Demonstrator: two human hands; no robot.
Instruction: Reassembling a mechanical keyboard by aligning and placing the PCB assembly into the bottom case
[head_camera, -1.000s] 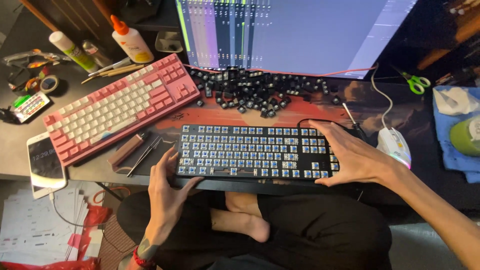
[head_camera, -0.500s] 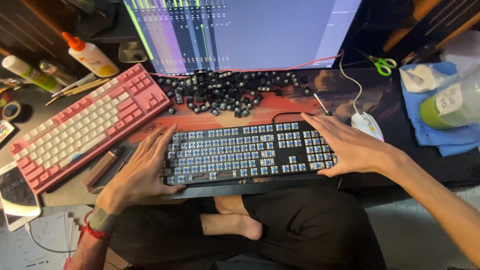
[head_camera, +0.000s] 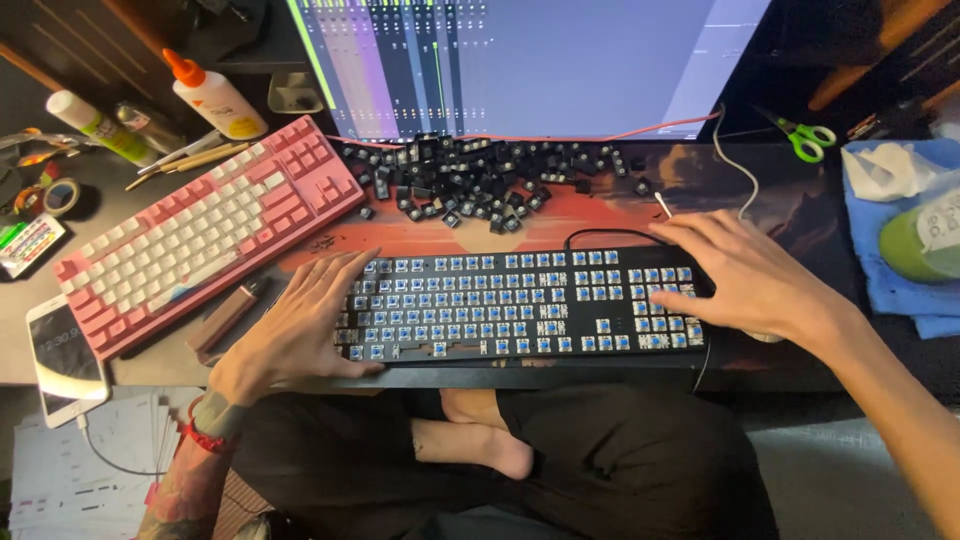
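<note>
A black keyboard (head_camera: 520, 305) with bare blue switches and no keycaps lies on the desk mat in front of me. My left hand (head_camera: 305, 320) rests flat on its left end, fingers spread, holding nothing. My right hand (head_camera: 745, 275) lies over its right end, fingers spread on the switches, covering most of a white mouse. A heap of loose black keycaps (head_camera: 480, 180) sits behind the keyboard, below the monitor (head_camera: 530, 60).
A pink and white keyboard (head_camera: 200, 230) lies angled at the left, with a phone (head_camera: 65, 355), tape rolls, a glue bottle (head_camera: 210, 95) and tubes nearby. Green scissors (head_camera: 810, 135) and a blue cloth (head_camera: 895, 240) are at the right. My crossed legs are under the desk edge.
My left hand rose from below the desk edge onto the keyboard's left end. My right hand stayed on the right end. The view shifted, bringing the keyboards toward the centre.
</note>
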